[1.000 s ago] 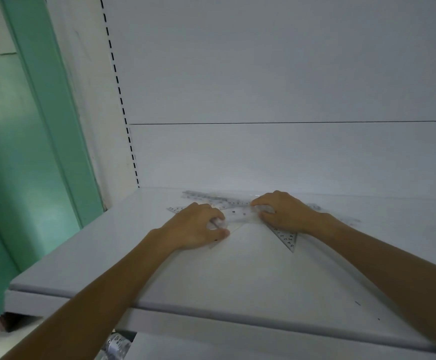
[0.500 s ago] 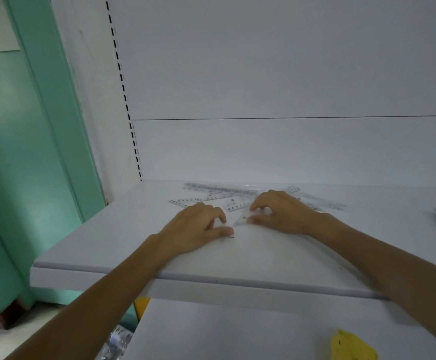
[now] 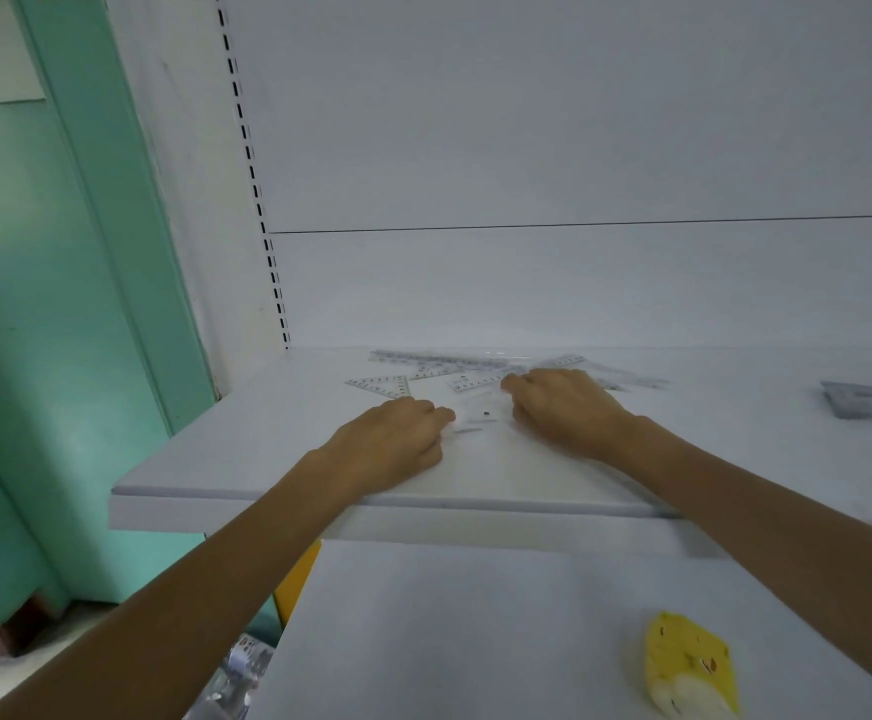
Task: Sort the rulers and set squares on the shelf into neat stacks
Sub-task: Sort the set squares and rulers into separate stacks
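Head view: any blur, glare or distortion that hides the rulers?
Head view: dim, flat, bluish light with little glare; the clear rulers barely stand out from the white shelf, and their ends past the right hand are smeared by motion; the clear piece between it and the left hand is blurred too; the wide-angle lens bows the slotted upright.

You can read nothing for certain here — the rulers (image 3: 477,383) carry scale marks and digits, all too blurred.
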`<state>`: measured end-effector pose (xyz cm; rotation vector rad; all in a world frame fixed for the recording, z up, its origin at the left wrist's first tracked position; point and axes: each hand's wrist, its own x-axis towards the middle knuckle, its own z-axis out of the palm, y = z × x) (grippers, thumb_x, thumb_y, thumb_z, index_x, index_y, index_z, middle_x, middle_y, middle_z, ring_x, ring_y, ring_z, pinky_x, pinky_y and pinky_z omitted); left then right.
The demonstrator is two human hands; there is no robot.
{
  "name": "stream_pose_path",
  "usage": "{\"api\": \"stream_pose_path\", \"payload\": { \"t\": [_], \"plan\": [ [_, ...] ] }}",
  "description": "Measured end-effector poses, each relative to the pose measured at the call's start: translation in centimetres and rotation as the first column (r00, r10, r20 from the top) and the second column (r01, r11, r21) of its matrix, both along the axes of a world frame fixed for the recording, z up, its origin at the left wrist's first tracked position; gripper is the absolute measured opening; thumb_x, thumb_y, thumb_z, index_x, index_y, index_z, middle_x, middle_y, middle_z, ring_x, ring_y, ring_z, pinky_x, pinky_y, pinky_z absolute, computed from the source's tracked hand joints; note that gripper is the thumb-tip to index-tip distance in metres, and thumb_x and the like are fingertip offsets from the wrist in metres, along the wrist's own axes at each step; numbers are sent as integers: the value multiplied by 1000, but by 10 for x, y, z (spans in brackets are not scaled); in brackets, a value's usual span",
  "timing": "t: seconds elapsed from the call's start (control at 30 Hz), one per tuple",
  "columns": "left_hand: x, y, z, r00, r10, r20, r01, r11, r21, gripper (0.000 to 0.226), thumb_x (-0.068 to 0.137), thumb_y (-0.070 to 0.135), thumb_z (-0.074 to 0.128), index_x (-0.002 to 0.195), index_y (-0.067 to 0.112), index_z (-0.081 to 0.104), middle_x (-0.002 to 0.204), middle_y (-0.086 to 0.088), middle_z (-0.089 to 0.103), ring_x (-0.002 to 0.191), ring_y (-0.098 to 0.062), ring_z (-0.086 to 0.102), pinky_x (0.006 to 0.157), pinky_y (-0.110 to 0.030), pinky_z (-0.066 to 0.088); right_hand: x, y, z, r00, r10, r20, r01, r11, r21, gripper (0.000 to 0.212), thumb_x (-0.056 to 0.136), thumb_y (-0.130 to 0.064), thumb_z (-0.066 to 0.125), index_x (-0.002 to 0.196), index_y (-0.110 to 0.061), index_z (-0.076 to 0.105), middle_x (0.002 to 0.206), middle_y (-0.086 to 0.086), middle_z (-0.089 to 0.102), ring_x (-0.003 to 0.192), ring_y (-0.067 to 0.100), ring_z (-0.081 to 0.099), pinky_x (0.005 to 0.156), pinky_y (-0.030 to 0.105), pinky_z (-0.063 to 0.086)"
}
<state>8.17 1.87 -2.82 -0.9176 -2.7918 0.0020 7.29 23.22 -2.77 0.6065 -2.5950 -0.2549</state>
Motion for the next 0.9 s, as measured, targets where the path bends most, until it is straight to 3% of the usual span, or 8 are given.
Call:
{"api": "stream_pose_path", "payload": {
  "t": [0.1, 0.2, 0.37, 0.47, 0.6, 0.8, 0.9],
  "plan": [
    [5, -3, 1, 998, -6, -68, 9, 999, 41, 39, 95, 11, 33, 134, 15, 40, 118, -7, 48, 109, -25, 47, 82, -33, 41, 14, 6, 0, 996, 21, -88, -37, 981, -188, 18, 93, -10, 36, 100, -4, 52, 90, 11, 57, 82, 30, 52, 59, 31, 29],
    [11, -5, -2, 993, -36, -117, 52, 990, 132, 43, 97, 10, 33, 138, 24, 37, 124, -6, 45, 112, -23, 46, 84, -34, 43, 29, 14, 2, 989, 28, -147, -65, 965, -253, 16, 96, -9, 39, 91, -3, 53, 79, 11, 50, 66, 30, 46, 53, 33, 33],
    [21, 21, -3, 985, -57, -164, 99, 960, 261, 50, 98, 11, 33, 142, 35, 29, 137, -2, 38, 116, -25, 49, 85, -37, 47, 50, 39, 4, 982, -106, -156, 51, 945, -322, 17, 98, -16, 35, 99, -8, 50, 74, 8, 49, 52, 30, 41, 50, 31, 33],
    [23, 44, -4, 984, -150, -93, 174, 905, 387, 40, 99, 23, 31, 135, 35, 40, 132, 0, 40, 116, -20, 46, 89, -32, 42, 63, 62, -2, 973, -213, -84, 170, 919, -355, 28, 100, -29, 30, 108, -17, 53, 80, 0, 51, 67, 27, 51, 58, 30, 34],
    [26, 85, -10, 956, -285, 63, 228, 863, 452, 37, 99, 31, 31, 133, 36, 44, 132, 2, 40, 123, -15, 37, 99, -25, 29, 82, 101, -5, 957, -287, 44, 279, 867, -413, 36, 99, -33, 31, 126, -22, 52, 111, 7, 61, 101, 28, 55, 80, 39, 46],
    [29, 152, -9, 919, -381, 106, 301, 848, 437, 37, 97, 39, 31, 132, 38, 44, 130, 4, 40, 125, -13, 33, 100, -24, 26, 113, 172, -6, 919, -388, 67, 374, 806, -459, 39, 100, -30, 27, 132, -19, 45, 119, 13, 57, 112, 32, 48, 89, 44, 44],
    [37, 201, -7, 909, -405, 92, 330, 839, 433, 35, 96, 40, 35, 130, 37, 46, 129, 2, 41, 123, -15, 33, 97, -24, 26, 126, 220, -6, 904, -424, 59, 400, 786, -472, 38, 100, -28, 30, 132, -18, 47, 123, 14, 56, 115, 31, 47, 93, 40, 41]
  ]
}}
